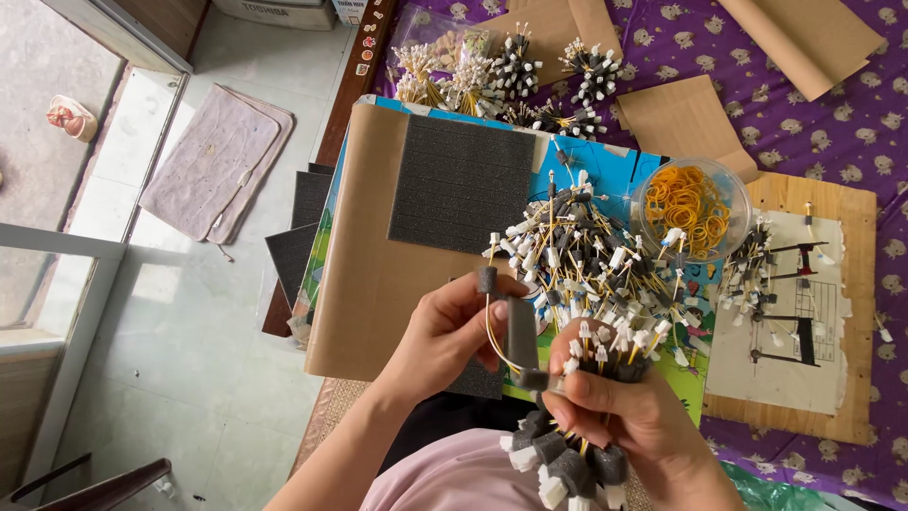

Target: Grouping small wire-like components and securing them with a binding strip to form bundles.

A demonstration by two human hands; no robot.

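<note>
Cable bundle [586,274]: yellow wires, white connectors, dark grey foam sleeves. Foam pad [461,185]: charcoal, finely textured. Rubber bands [689,196] in the clear bowl [736,194]: yellow-orange. Cloth [832,114], upper right of the frame: purple with a repeating pale animal print. Cardboard sheet [364,284]: plain brown. Floor mat [213,161], upper left: faded mauve.

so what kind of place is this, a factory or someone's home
Probably a home set up for piecework, not a factory: the work surface is a purple patterned cloth beside a tiled floor with a floor mat. Piles of small wire assemblies and a bowl of rubber bands show assembly work.
</note>
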